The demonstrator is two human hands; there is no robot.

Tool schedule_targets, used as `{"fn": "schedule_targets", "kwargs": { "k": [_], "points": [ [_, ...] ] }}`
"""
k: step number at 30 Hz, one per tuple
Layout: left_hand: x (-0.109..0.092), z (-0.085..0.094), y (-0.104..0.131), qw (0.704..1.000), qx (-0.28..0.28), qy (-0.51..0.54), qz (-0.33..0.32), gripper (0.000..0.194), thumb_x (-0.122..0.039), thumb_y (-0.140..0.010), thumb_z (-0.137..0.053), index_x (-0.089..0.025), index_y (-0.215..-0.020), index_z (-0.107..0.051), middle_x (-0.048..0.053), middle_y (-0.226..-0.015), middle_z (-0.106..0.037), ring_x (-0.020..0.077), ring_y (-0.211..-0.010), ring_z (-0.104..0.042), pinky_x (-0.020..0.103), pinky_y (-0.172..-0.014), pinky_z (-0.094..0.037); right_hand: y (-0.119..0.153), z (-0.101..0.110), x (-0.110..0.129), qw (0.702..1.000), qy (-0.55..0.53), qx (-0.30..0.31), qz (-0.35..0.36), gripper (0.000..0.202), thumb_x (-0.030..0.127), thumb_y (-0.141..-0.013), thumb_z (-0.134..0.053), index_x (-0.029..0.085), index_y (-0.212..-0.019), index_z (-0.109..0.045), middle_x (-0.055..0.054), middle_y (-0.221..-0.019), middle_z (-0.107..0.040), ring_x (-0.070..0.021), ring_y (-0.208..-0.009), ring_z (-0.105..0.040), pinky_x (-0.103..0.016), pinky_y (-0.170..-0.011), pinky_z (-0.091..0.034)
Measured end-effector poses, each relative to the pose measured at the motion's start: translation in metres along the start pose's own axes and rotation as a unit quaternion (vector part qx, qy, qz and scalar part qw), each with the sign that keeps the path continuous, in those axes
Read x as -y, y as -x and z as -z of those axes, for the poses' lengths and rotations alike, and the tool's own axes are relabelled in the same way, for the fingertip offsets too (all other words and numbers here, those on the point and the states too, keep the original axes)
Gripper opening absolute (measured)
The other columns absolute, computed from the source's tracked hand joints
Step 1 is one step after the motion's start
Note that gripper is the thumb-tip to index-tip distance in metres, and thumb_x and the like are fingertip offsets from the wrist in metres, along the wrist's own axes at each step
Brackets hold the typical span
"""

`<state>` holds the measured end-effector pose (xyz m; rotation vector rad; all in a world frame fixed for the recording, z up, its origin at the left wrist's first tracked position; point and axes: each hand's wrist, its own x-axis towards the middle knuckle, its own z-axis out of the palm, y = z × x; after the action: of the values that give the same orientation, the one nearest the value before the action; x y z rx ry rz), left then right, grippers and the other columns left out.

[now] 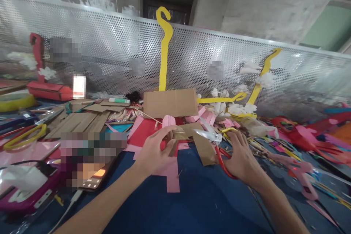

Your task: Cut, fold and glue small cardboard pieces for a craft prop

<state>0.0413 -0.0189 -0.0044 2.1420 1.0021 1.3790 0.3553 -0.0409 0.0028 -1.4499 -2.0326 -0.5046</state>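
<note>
My left hand [157, 148] is closed, its fingertips pinching a small piece of brown cardboard [180, 134]. In my right hand [242, 157] I hold scissors [213, 135] by their red and yellow handles, with the blades spread apart and pointing left toward the cardboard piece. Another cut piece of cardboard [204, 148] lies under the blades. Pink paper [173, 182] and red paper [142, 131] lie beneath and behind my left hand, partly hidden by it. Just behind stands a cardboard box [170, 103] with a tall yellow hook-shaped piece [163, 58] rising from it.
A phone [94, 175], a purple power strip [35, 193] and stacked cardboard [76, 120] lie left. A pink glue gun [300, 173] and paper scraps lie right. Yellow hooks with white tufts [264, 80] and a red model [49, 89] stand before the perforated metal panel [115, 44].
</note>
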Motion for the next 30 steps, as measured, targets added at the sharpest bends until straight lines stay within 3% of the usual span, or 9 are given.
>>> {"fn": "schedule_targets", "kwargs": {
  "k": [4, 9, 20, 25, 30],
  "points": [
    [-0.003, 0.000, -0.001, 0.996, 0.013, 0.078, 0.044, 0.030, -0.030, -0.097, -0.059, -0.028, -0.127, -0.062, 0.007, -0.113, -0.073, 0.0247, -0.103, -0.071, 0.043, -0.097, -0.056, 0.001, 0.004, 0.005, 0.999, -0.015, 0.019, 0.047, 0.052, 0.042, -0.080, -0.072, 0.017, -0.121, -0.050, -0.019, -0.126, -0.053, -0.0384, -0.124, -0.049, -0.052, -0.104, -0.044],
    [-0.005, -0.001, -0.002, 0.990, 0.020, 0.133, 0.049, 0.031, -0.026, -0.093, -0.064, -0.028, -0.124, -0.066, 0.008, -0.114, -0.074, 0.0263, -0.104, -0.071, 0.044, -0.097, -0.057, 0.000, 0.014, 0.014, 0.997, -0.034, 0.041, 0.058, 0.046, 0.039, -0.083, -0.071, 0.020, -0.121, -0.053, -0.015, -0.121, -0.057, -0.0365, -0.121, -0.050, -0.051, -0.101, -0.045],
    [-0.030, -0.003, 0.003, 0.988, 0.073, 0.125, 0.055, 0.032, -0.023, -0.093, -0.062, -0.026, -0.125, -0.066, 0.009, -0.117, -0.074, 0.0274, -0.108, -0.070, 0.045, -0.100, -0.054, -0.001, 0.014, 0.030, 0.995, -0.081, 0.028, 0.057, 0.045, 0.031, -0.082, -0.073, 0.019, -0.121, -0.057, -0.014, -0.123, -0.061, -0.0343, -0.123, -0.052, -0.049, -0.103, -0.046],
    [-0.028, -0.006, 0.005, 0.987, 0.069, 0.132, 0.059, 0.031, -0.024, -0.093, -0.062, -0.027, -0.124, -0.067, 0.008, -0.116, -0.072, 0.0275, -0.109, -0.069, 0.046, -0.103, -0.053, 0.000, 0.013, 0.033, 0.996, -0.081, 0.019, 0.042, 0.043, 0.030, -0.080, -0.074, 0.020, -0.118, -0.058, -0.013, -0.115, -0.068, -0.0343, -0.115, -0.059, -0.050, -0.098, -0.048],
    [-0.030, -0.004, 0.004, 0.984, 0.070, 0.151, 0.064, 0.033, -0.024, -0.092, -0.064, -0.027, -0.125, -0.068, 0.008, -0.113, -0.074, 0.0273, -0.106, -0.070, 0.045, -0.102, -0.054, 0.003, 0.011, 0.031, 0.994, -0.099, 0.032, 0.032, 0.036, 0.031, -0.082, -0.073, 0.021, -0.114, -0.061, -0.011, -0.106, -0.072, -0.0293, -0.100, -0.066, -0.041, -0.087, -0.053]
  ]
}}
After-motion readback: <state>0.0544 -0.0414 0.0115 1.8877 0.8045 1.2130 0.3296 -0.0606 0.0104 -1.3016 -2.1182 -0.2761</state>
